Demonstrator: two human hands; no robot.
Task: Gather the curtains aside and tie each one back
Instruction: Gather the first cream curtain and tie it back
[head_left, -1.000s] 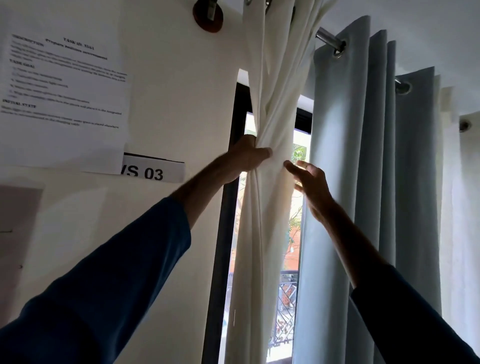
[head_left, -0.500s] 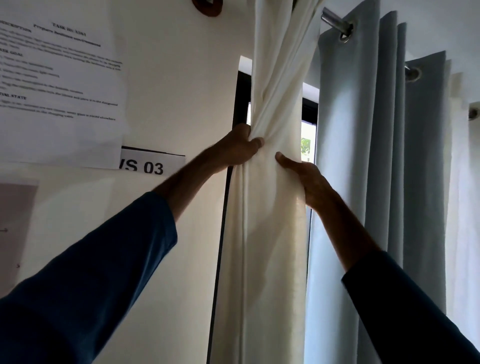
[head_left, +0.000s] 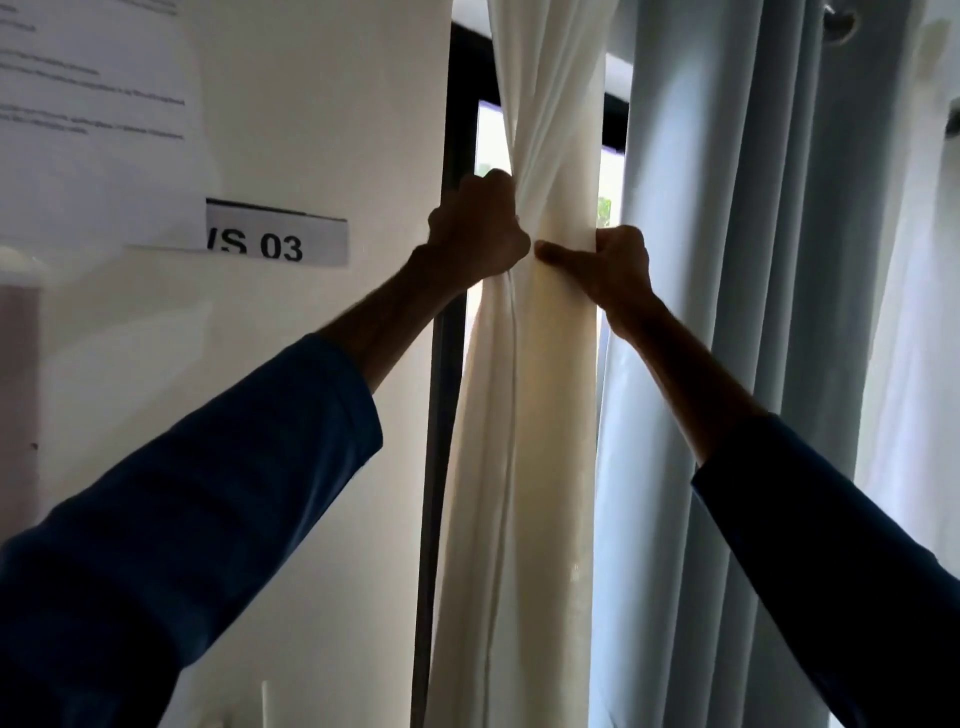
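A cream-white curtain (head_left: 540, 395) hangs bunched into a narrow column in front of the dark window frame (head_left: 441, 364), with a twist in the cloth just above my hands. My left hand (head_left: 475, 234) grips its left side at the gathered waist. My right hand (head_left: 613, 262) clasps the right side at the same height, thumb pressed across the front toward my left hand. A pale blue-grey curtain (head_left: 737, 291) hangs in loose folds to the right, untouched. No tie-back band is visible.
White wall on the left carries a printed paper sheet (head_left: 93, 104) and a label reading "S 03" (head_left: 278, 234). A sheer white curtain (head_left: 914, 312) hangs at the far right. Bright window glass shows between the curtains.
My right hand went from open beside the white curtain to closed around it, meeting my left hand. The bundle has been squeezed tighter, and the view has dropped and moved closer.
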